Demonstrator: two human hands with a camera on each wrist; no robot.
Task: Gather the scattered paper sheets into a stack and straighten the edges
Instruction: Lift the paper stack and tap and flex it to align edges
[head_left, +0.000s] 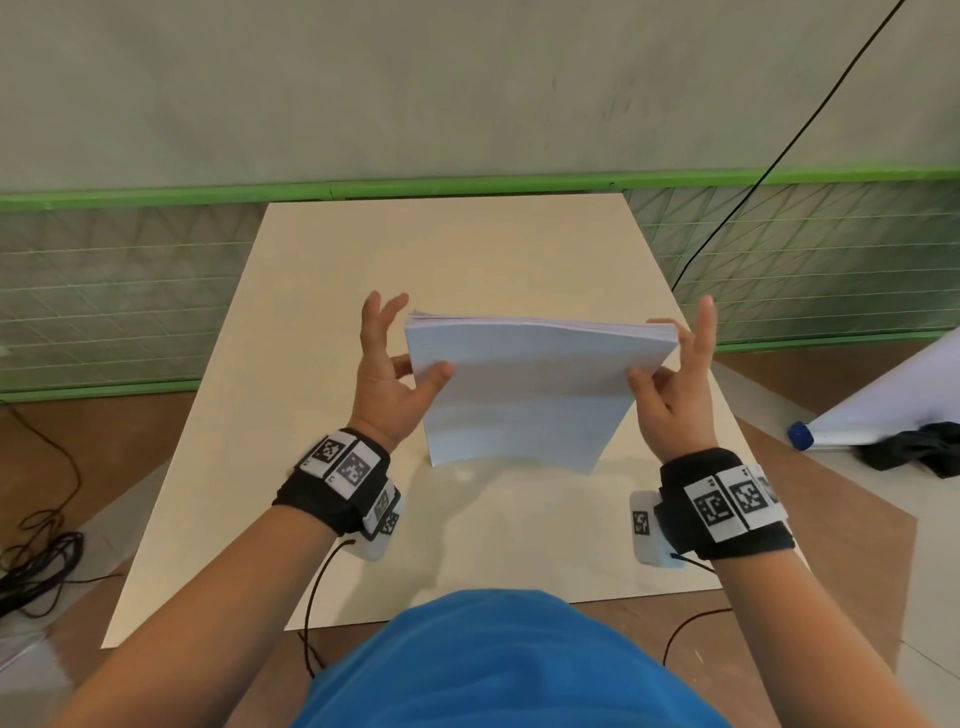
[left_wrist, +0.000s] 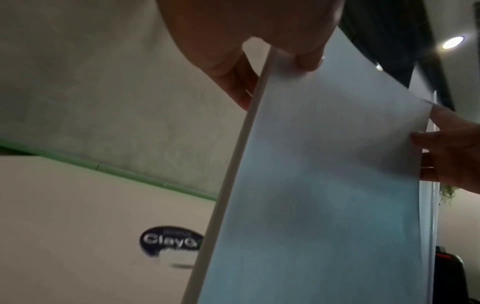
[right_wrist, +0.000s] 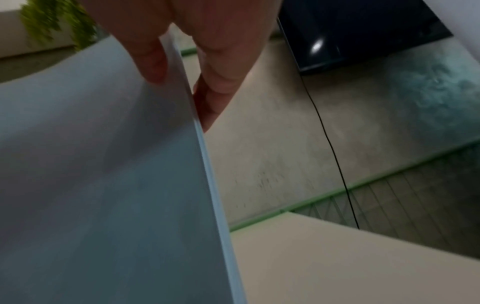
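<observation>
A thick stack of white paper sheets (head_left: 524, 395) stands nearly upright over the cream board (head_left: 311, 332), held between both hands. My left hand (head_left: 400, 369) pinches the stack's left edge, thumb on the near face and fingers behind. My right hand (head_left: 670, 374) pinches the right edge the same way, with some fingers raised. The stack's lower edge hangs just above the board. The left wrist view looks along the stack (left_wrist: 324, 185) with the thumb (left_wrist: 306, 59) on its face. The right wrist view shows the stack (right_wrist: 103, 185) and fingers (right_wrist: 218, 82) behind its edge.
The cream board lies on a brown floor before a grey wall with green trim (head_left: 467, 187). Black cables (head_left: 36, 561) coil at the left. At the right lie a rolled white sheet (head_left: 893, 405), a blue cap (head_left: 802, 435) and a dark cloth (head_left: 924, 447). A dark sticker (left_wrist: 171, 239) marks the board.
</observation>
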